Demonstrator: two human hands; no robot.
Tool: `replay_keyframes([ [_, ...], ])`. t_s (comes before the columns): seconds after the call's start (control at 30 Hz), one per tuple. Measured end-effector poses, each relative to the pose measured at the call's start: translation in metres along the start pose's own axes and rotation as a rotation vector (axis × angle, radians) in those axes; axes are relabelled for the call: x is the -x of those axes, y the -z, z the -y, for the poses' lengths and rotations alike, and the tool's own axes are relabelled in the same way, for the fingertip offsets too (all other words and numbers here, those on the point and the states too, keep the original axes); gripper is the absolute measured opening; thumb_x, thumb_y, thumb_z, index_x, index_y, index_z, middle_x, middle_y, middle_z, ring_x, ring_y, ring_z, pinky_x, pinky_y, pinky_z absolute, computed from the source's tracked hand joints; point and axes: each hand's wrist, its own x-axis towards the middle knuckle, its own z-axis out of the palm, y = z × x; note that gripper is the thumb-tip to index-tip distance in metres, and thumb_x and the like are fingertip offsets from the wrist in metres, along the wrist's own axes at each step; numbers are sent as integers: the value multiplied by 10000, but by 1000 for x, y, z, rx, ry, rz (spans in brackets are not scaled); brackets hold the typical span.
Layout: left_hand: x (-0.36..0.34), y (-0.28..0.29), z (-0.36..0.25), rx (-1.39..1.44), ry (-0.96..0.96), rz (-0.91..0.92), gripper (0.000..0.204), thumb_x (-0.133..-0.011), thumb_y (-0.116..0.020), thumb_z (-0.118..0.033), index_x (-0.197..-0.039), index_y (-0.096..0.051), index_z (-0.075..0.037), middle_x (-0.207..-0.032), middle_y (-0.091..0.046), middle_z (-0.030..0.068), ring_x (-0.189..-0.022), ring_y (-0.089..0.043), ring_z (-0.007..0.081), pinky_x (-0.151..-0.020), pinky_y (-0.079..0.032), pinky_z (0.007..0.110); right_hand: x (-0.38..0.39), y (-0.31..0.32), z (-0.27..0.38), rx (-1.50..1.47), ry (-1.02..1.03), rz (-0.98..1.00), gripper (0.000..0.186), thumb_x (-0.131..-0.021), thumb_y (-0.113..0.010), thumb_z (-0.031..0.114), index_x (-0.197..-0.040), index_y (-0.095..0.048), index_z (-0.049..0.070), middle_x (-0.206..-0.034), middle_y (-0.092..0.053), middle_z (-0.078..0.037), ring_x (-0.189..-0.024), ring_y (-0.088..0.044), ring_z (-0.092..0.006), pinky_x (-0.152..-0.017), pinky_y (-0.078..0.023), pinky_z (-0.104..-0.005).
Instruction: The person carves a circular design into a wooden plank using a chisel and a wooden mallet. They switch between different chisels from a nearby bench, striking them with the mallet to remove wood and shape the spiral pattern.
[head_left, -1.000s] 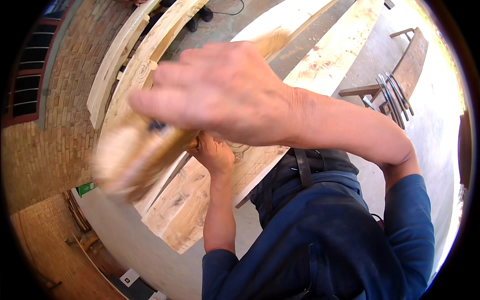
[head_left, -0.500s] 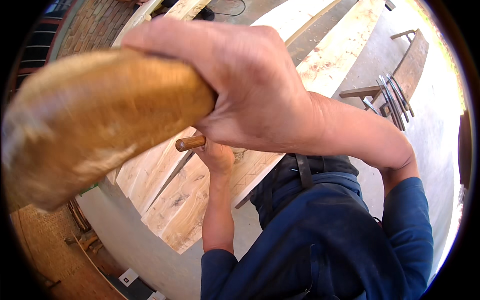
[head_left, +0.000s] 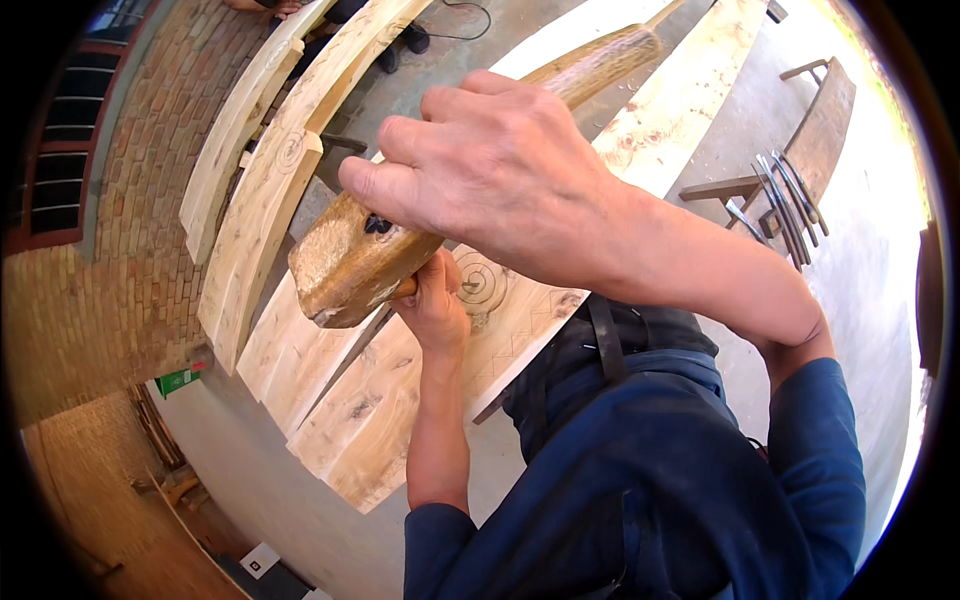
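One mallet, our right fingers [head_left: 400, 142] wrapped round it, the mallet [head_left: 345, 265] head partly over our left fingers [head_left: 436, 285]. Those curl round one wooden tool [head_left: 405, 289]; its lower end is hidden. Under both hands, two boards [head_left: 375, 440], narrow gap between; near edge passes close by our waist [head_left: 650, 335]. Floor [head_left: 250, 450] stretches past the board ends, leftward of the left fingers. Farther left, two beams [head_left: 232, 145]. Well right of the right fingers, one worktop [head_left: 830, 115], several slim tools [head_left: 792, 205].
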Motion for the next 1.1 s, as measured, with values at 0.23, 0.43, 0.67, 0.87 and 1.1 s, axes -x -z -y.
replay_keyframes([
  [0.23, -4, 19, 5, 4, 103, 103, 271, -1064, -683, -246, -1239, -643, -43, -1023, -639, 7, -878, -602, 125, -758, -487, 311, 1, 7, 5, -253, -133, -75, 256, -752, -793, 162, -957, -646, 116, -817, -690, -85, -812, -756, -327, -609, -554, -472],
  [0.43, -9, 8, -10, -28, 60, 61, 321, -1102, -676, -325, -943, -613, -53, -724, -505, -19, -583, -403, 65, -530, -293, 255, -11, 14, 7, -386, -202, -193, 420, -645, -845, 104, -1030, -681, 126, -826, -714, -92, -832, -753, -353, -647, -565, -481],
  [0.67, 0, 10, -13, -45, 92, -5, 548, -1119, -647, -450, -731, -506, -90, -672, -447, -26, -588, -366, 73, -577, -304, 266, -6, 12, 3, -449, -298, -256, 454, -665, -825, 94, -1109, -730, 108, -819, -744, -133, -813, -754, -377, -686, -588, -472],
  [0.87, 0, 12, 10, -163, -45, 61, 344, -1078, -680, -280, -1281, -538, -40, -1238, -566, 52, -1140, -535, 152, -976, -445, 356, -9, 8, 12, -515, -268, -213, 384, -669, -811, 103, -1040, -718, 70, -787, -726, -140, -801, -747, -388, -673, -584, -489],
  [1.1, 0, 93, 23, 70, 230, 332, 619, -1019, -675, -380, -1539, -512, -86, -1512, -552, 82, -1393, -541, 249, -1133, -487, 462, -16, 13, 12, -540, -267, -242, 345, -647, -794, 98, -967, -674, 54, -795, -723, -143, -792, -738, -398, -650, -575, -491],
])
